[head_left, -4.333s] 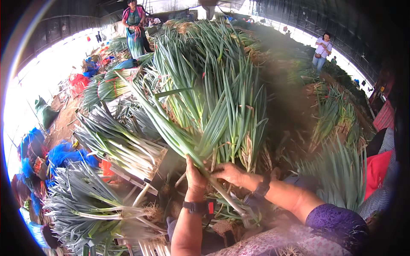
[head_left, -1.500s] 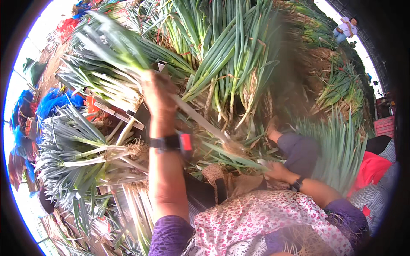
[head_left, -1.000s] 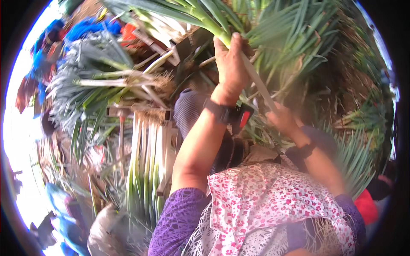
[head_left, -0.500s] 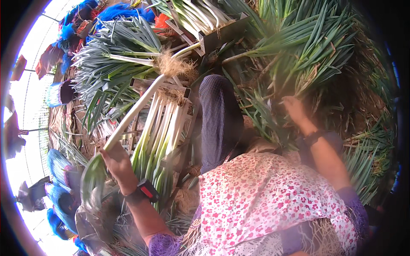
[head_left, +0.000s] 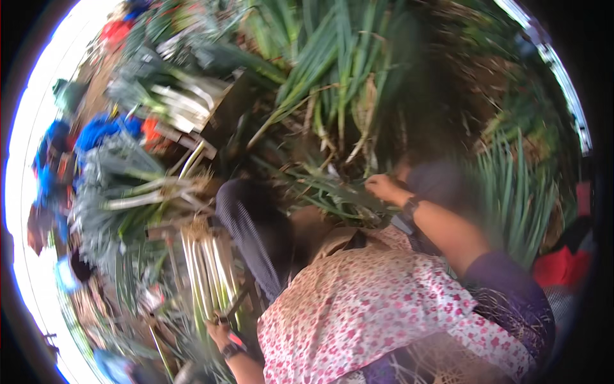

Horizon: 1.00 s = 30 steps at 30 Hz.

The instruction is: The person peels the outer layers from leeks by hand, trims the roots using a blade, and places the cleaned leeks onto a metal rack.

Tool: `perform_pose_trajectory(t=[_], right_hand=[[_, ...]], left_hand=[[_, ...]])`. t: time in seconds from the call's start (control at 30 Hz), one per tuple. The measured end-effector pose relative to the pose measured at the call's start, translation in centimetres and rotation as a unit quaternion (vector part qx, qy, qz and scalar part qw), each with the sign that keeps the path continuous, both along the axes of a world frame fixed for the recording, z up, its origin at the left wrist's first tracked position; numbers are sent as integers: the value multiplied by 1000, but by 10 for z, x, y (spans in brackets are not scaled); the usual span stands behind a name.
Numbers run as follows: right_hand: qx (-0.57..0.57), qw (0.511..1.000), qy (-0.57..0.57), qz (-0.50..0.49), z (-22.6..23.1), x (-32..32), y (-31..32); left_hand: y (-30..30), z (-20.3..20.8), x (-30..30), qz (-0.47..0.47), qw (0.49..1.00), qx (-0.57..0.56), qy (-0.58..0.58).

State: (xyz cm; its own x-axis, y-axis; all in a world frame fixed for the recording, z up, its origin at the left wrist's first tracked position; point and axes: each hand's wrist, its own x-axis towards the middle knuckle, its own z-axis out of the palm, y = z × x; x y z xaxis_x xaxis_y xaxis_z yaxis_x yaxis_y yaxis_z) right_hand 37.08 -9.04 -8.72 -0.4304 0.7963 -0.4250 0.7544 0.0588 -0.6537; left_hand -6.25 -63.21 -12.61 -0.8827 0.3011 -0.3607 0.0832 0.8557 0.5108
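Note:
My left hand (head_left: 218, 331) is low in the view, at the lower end of a row of white-stemmed leeks (head_left: 210, 269) lying roots-up in a wooden rack (head_left: 167, 229). Blur hides how its fingers are set. My right hand (head_left: 385, 188) is closed beside cut green leaves (head_left: 336, 192) right of my knee; what it pinches, if anything, is hidden. Just beyond it stands a large bunch of untrimmed leeks (head_left: 339, 70), roots toward me. Left of my knee, several loose leeks (head_left: 137, 200) lie with roots pointing right.
Farther off, another wooden rack (head_left: 220, 105) holds white leeks (head_left: 182, 105). More long green leaves (head_left: 515, 195) lie at the right, with a red cloth (head_left: 563, 265) near the edge. Blue bundles (head_left: 105, 134) line the left side.
The view has swung right. My left hand has come down to the rack and no longer holds out the long leek. My right hand has moved from the big bunch's roots to the leaves nearer me.

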Motion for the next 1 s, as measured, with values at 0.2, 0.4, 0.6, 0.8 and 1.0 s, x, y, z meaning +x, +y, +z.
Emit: perform_pose_trajectory(t=[0.2, 0.4, 0.6, 0.8, 1.0], right_hand=[[-60, 991, 43, -114, -29, 25, 23], [-105, 975, 120, -158, -57, 7, 75], [-139, 960, 107, -217, -44, -4, 114], [-264, 914, 169, -258, -50, -55, 166], [-341, 856, 233, -312, -101, -186, 222]], left_hand=[[120, 147, -14, -7, 794, 520, -316], [331, 244, -22, -20, 697, 631, -342], [572, 199, 57, -87, 576, 633, -511], [633, 89, 58, 169, 625, 536, -542], [641, 110, 93, 29, 636, 494, -592]])
